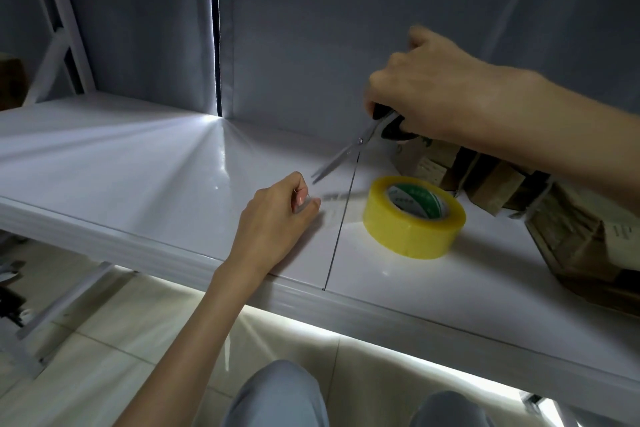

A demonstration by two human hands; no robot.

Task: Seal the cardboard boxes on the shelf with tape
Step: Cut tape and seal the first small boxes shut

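1. At the 3 o'clock edge of the view, the cardboard boxes (pixel 568 218) lie flattened and bundled with strapping on the white shelf (pixel 138 163), pushed toward the grey curtain (pixel 346 28) behind; none looks sealed yet, as far as the visible part shows.
2. Just at 9 o'clock of the boxes sits the yellow tape roll (pixel 414 217), lying flat on its side, probably so its weight anchors it while a strip is drawn off.
3. From the roll toward 9 o'clock runs a clear tape strip (pixel 337 199), blurred and hard to trace; it seems stretched taut, which would make a clean cut easier.
4. The left hand (pixel 277 215) pinches the strip's free end between thumb and curled fingertips, wrist resting near the shelf's front edge for steadiness.
5. At 12 o'clock of the roll, the right hand (pixel 426 90) grips the black handles of the scissors (pixel 349 152), fingers wrapped round them.
6. The blades point down toward 8 o'clock, narrowly parted as best I can tell, just above the strip; I judge cutting is the step in hand.
7. Below the shelf lie the tiled floor (pixel 121 340) and the person's grey-trousered knees (pixel 277 395).
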